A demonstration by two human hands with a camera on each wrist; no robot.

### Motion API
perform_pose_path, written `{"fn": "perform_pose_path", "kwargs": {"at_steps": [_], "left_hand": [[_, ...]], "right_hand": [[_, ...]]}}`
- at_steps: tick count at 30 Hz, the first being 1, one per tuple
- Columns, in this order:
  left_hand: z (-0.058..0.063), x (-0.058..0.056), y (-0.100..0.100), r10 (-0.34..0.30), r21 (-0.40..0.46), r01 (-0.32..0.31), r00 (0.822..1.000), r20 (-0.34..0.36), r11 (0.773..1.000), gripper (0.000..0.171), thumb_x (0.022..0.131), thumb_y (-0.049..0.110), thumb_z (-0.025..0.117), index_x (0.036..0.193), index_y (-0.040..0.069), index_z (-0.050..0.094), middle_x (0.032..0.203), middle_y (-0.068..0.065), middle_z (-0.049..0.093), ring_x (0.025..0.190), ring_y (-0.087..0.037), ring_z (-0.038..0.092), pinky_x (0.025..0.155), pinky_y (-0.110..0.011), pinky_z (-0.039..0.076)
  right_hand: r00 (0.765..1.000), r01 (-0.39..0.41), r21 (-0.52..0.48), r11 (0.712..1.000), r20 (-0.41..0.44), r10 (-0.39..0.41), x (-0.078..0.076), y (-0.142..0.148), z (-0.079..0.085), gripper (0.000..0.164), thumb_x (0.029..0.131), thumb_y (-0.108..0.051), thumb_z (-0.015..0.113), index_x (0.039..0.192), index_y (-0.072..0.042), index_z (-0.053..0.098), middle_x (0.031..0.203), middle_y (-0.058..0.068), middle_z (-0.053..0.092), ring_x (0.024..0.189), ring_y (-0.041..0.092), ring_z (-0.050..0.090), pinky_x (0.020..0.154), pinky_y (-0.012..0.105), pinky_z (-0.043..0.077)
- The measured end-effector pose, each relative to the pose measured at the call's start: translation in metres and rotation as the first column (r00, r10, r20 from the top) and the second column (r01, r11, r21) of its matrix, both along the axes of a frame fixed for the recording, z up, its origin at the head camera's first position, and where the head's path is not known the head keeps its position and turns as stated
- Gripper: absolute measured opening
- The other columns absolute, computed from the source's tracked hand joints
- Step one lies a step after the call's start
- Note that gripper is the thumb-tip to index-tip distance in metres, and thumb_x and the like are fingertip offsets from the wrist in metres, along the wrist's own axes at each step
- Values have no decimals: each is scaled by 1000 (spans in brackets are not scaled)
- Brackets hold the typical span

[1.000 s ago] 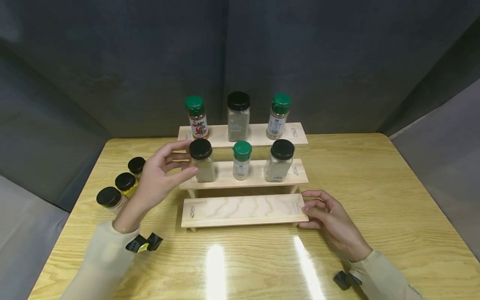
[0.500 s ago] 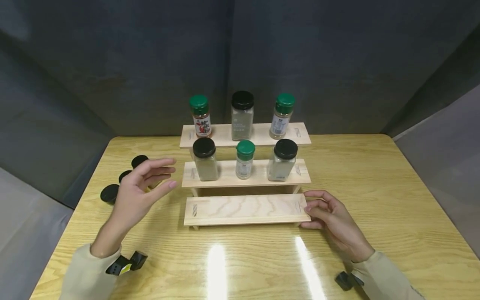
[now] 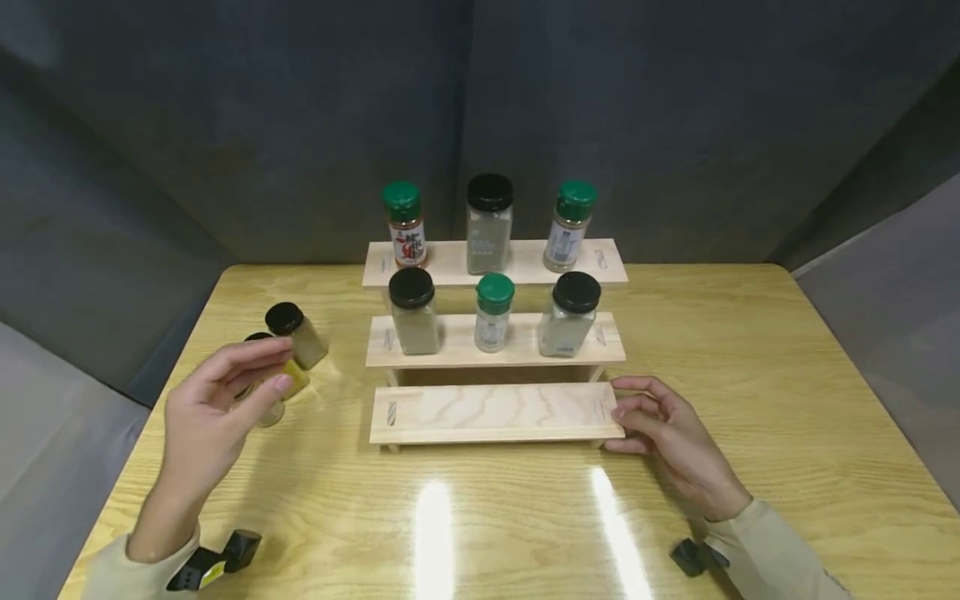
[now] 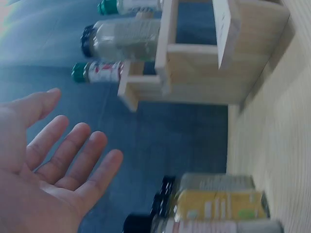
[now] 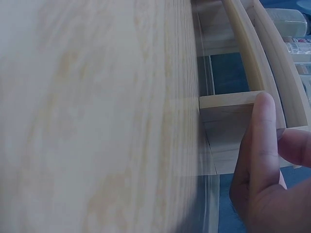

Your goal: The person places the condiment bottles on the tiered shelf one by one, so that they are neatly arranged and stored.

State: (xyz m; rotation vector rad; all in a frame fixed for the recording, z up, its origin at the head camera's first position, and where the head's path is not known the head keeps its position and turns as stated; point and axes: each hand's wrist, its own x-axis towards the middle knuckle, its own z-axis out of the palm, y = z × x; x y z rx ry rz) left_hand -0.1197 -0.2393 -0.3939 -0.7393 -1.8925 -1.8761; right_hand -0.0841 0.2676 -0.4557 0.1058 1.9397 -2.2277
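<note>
A three-step wooden spice rack (image 3: 495,414) stands at mid-table, its lowest step bare. My right hand (image 3: 675,437) holds the right end of that step, with thumb and fingers around the board's end, as the right wrist view also shows. On the left, my left hand (image 3: 206,421) hovers with relaxed, spread fingers and nothing in it. Beside and partly behind it stand three black-lidded spice jars: a greyish-brown one (image 3: 309,343), a yellow one (image 3: 297,380) and a pale one (image 3: 272,414). In the left wrist view, the yellow-labelled jar (image 4: 218,204) sits between the other two.
The middle step carries two black-lidded jars (image 3: 416,327) (image 3: 567,329) around a small green-lidded shaker (image 3: 492,329). Above, a black-lidded pepper jar (image 3: 489,237) stands between two green-lidded shakers (image 3: 408,242) (image 3: 564,244). Dark curtains (image 3: 337,125) enclose the wooden table (image 3: 787,400).
My left hand has let go of the left jar on the middle step and moved left and toward me, over by the three loose jars. My right hand stays at the rack's end.
</note>
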Motion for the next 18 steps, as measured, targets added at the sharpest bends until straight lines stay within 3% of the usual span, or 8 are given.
{"fn": "perform_pose_path", "kwargs": {"at_steps": [3, 7, 13, 18], "left_hand": [[-1, 1, -12, 24, 82, -19, 998, -59, 996, 32, 90, -30, 68, 121, -30, 61, 123, -23, 75, 110, -25, 75, 96, -25, 63], [-3, 3, -28, 92, 185, -75, 992, -87, 980, 28, 89, -32, 66, 116, -35, 59, 119, -24, 76, 108, -27, 76, 98, -26, 63], [-6, 6, -46, 206, 307, -188, 978, -27, 933, 29, 87, -35, 62, 116, -36, 58, 113, -26, 77, 103, -28, 77, 93, -24, 65], [-15, 6, -59, 237, 337, -233, 971, 30, 912, 39, 89, -34, 62, 127, -31, 56, 115, -26, 76, 104, -29, 76, 92, -24, 66]], "right_hand": [[1000, 2, 1, 1000, -5, -2, -1, 0, 1, 34, 107, 8, 61, 140, -1, 55, 108, 7, 64, 97, 15, 66, 88, 42, 70], [1000, 6, -2, 1000, -5, -6, -1, 1, 1, 34, 107, 8, 61, 139, -3, 55, 108, 7, 64, 97, 15, 66, 87, 42, 70], [1000, 3, -13, 1000, -8, -3, -1, 2, 1, 34, 107, 8, 61, 138, -5, 57, 106, 6, 65, 97, 15, 67, 87, 42, 70], [1000, 3, -7, 1000, 2, -3, -1, 1, 1, 34, 107, 8, 62, 138, -4, 56, 106, 5, 65, 98, 15, 67, 88, 42, 70]]}}
